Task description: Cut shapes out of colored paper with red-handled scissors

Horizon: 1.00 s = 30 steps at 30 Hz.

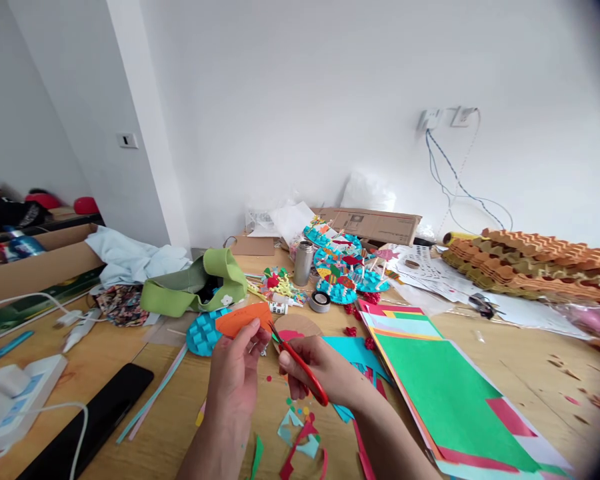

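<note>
The left hand [236, 367] pinches the orange paper [241, 320] above the table [515, 363], probably to keep its edge free for the scissors [308, 375], which the right hand [325, 365] grasps.

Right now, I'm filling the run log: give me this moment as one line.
left hand: holds orange paper | right hand: holds scissors | blades: at paper's edge | scraps: on table
</note>
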Motion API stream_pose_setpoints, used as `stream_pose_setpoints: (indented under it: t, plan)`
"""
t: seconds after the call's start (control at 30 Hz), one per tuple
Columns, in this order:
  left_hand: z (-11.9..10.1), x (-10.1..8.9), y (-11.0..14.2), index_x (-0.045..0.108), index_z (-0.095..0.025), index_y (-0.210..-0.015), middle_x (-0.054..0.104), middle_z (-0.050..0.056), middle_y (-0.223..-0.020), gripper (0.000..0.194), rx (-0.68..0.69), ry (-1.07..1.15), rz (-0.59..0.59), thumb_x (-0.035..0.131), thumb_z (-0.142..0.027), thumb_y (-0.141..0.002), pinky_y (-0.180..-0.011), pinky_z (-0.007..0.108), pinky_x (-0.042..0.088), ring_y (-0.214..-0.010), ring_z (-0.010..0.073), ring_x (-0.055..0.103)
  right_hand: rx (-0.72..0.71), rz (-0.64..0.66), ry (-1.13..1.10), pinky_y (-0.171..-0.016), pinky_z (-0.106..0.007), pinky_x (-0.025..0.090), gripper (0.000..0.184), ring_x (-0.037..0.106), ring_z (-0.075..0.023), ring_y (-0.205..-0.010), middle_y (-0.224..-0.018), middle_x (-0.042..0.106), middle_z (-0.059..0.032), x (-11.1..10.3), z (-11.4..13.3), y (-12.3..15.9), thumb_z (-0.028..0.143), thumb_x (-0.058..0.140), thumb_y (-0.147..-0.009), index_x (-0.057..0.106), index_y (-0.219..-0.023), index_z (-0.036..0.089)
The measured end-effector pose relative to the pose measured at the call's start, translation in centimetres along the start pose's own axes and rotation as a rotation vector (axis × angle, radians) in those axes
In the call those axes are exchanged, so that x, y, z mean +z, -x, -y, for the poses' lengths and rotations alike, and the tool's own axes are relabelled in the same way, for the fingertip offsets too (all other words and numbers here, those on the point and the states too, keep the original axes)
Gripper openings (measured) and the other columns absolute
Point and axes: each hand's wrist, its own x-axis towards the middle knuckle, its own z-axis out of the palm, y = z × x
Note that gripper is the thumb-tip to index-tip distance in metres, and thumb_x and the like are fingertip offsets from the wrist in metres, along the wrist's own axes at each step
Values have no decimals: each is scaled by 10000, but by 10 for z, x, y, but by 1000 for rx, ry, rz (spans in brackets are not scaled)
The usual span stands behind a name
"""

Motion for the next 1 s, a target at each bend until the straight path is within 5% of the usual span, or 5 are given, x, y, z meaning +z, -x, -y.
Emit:
stream_pose_setpoints:
  t: [0.37,0.77,1.0]
  plan:
    - [-4,5,3,684,-105,-629,693,68,-616,164,-174,8,-39,623,-10,-749,-563,222,564,-558,133,658,-37,10,-175,-366,-174,327,610,450,-73,-350,-490,580,13,-4,3,-2,773,572,-760,544,-732,164]
    - [-6,-3,-6,706,-161,-706,740,18,-755,145,-67,23,41,764,-53,-630,-617,297,590,-652,158,683,-89,48,-248,-367,-182,301,608,456,-76,-343,-464,558,23,-15,7,6,756,563,-785,576,-730,151]
    - [-15,-10,-11,743,-129,-691,749,59,-695,259,-137,-258,207,889,-162,-480,-583,230,512,-610,147,668,-85,100,-244,-384,-183,311,586,485,-88,-362,-469,559,25,-22,-3,5,732,532,-830,590,-774,152]
